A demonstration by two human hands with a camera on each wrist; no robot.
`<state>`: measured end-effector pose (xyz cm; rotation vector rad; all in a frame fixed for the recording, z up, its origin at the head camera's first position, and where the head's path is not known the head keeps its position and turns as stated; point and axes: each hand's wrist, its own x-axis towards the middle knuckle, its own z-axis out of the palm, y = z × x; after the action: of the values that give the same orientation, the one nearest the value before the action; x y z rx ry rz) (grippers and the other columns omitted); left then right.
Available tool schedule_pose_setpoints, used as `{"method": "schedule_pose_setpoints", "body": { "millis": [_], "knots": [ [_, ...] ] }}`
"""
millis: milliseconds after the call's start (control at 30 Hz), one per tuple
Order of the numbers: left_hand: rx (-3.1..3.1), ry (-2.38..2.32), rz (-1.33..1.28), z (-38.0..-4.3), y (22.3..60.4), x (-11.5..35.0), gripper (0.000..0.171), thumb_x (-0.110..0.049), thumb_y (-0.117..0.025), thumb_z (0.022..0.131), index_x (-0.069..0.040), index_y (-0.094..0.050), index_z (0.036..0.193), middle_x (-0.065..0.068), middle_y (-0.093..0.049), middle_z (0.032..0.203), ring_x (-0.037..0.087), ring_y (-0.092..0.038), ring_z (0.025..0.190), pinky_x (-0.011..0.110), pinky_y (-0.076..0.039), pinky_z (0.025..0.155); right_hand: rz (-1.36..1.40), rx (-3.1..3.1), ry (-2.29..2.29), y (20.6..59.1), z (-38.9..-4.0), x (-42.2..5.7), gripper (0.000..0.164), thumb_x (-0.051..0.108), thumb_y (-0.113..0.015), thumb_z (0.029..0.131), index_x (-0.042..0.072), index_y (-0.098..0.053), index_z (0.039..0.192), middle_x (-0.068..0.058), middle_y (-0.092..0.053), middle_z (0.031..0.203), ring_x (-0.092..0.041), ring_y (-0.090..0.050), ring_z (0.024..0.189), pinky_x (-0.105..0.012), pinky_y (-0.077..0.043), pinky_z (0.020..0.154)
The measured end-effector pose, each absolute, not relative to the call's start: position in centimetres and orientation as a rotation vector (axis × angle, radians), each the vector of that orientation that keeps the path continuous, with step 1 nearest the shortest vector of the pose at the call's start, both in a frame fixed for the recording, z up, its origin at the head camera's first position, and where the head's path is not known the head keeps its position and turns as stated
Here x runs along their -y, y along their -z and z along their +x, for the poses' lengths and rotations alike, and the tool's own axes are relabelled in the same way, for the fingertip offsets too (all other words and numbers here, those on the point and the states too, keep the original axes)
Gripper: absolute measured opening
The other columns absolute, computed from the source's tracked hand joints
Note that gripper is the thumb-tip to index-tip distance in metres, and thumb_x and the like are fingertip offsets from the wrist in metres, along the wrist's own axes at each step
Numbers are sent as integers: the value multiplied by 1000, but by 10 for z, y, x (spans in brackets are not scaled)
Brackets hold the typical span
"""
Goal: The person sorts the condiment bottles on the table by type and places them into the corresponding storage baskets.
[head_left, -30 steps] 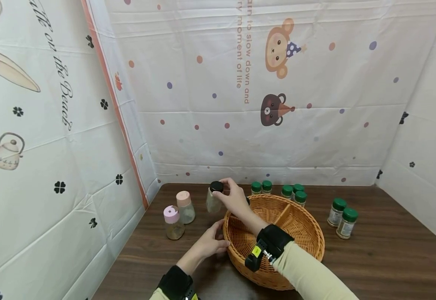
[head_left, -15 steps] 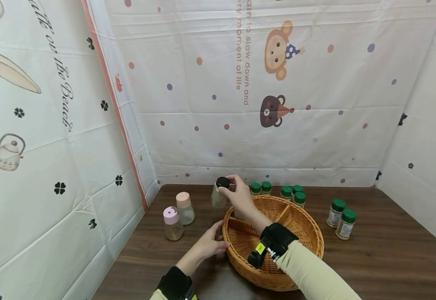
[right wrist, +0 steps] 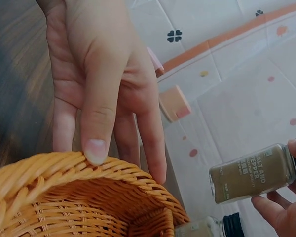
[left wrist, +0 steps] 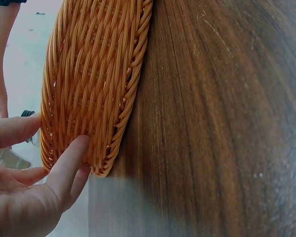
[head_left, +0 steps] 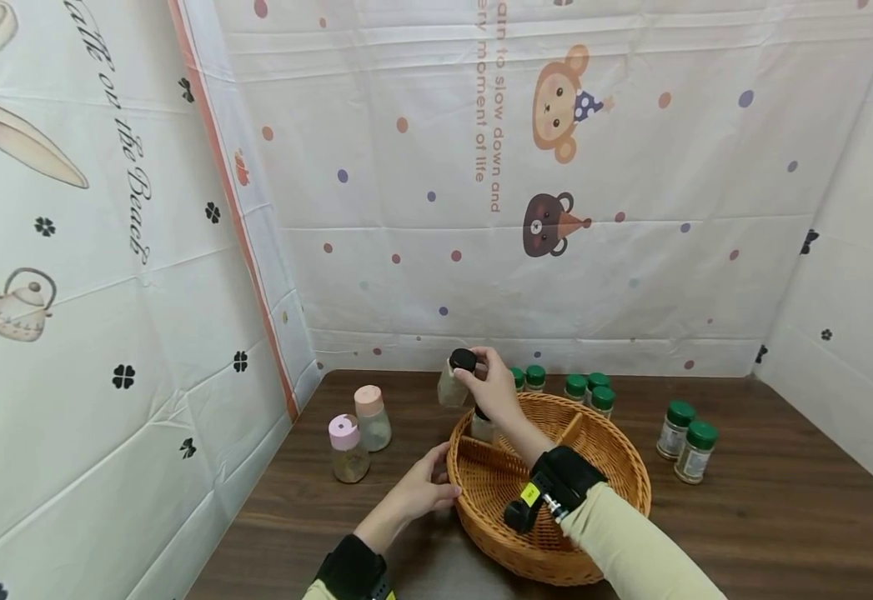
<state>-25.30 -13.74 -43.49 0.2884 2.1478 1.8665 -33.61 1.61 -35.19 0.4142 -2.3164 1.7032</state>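
My right hand (head_left: 492, 385) pinches the black cap of a glass spice jar (head_left: 451, 387), tilted above the basket's back left rim. Its label in the right wrist view reads salt and pepper. My left hand (head_left: 424, 483) rests at the left side of a round wicker basket (head_left: 549, 571). In the right wrist view its thumb (right wrist: 96, 148) lies on the woven rim, fingers straight along the outside. One fingertip (left wrist: 81, 143) touches the outer wall in the left wrist view. Another black-capped jar (head_left: 483, 427) stands in the basket's back left compartment, partly hidden by my right hand.
Left on the wooden table (head_left: 804, 500) stand a pink-capped jar (head_left: 348, 450) and a peach-capped jar (head_left: 372, 417). Several green-capped jars (head_left: 601, 400) stand behind the basket, and two more green-capped jars (head_left: 694, 452) to its right. Wicker dividers (head_left: 569, 429) split the basket. Printed cloth surrounds the table.
My right hand has carried the black-capped jar rightward from beyond the basket's left edge toward its back left rim. The left hand stays at the basket. The jar inside the basket now shows more.
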Motion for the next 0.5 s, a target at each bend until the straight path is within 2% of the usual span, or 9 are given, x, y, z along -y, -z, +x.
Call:
{"method": "schedule_pose_setpoints", "body": {
  "millis": [267, 500],
  "knots": [
    [-2144, -1862, 284, -252, 433, 138, 77, 8, -60, 93, 1, -18, 157, 33, -18, 160, 48, -41, 139, 51, -56, 96, 362, 2283, -1736, 355, -342, -24, 47, 19, -66, 97, 5, -47, 138, -22, -52, 146, -39, -54, 132, -54, -49, 105],
    [-2139, -1873, 281, -252, 433, 137, 77, 9, -59, 92, 1, -18, 157, 33, -18, 160, 49, -41, 139, 49, -56, 96, 306, 2231, -1754, 356, -348, -34, 47, 18, -65, 97, 6, -46, 139, -19, -52, 145, -37, -53, 134, -50, -47, 109]
  ]
}}
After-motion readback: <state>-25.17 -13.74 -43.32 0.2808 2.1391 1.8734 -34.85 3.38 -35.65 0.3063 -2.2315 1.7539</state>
